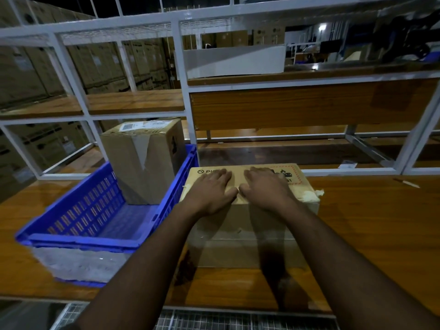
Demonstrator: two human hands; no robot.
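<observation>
A brown cardboard box stands on the wooden table in front of me. Its top carries black print and a red-bordered label. My left hand and my right hand lie flat on the box top, side by side, fingers straight and pointing away from me, thumbs almost touching. White foam bits stick out at the box's right top edge. To the left sits a blue plastic crate with a taller taped cardboard box standing upright inside it at the far end.
A white metal rack frame with wooden shelves rises behind the table. A white panel stands on the upper shelf. Stacks of large cartons fill the dim background at left. A small pen-like stick lies on the table at right.
</observation>
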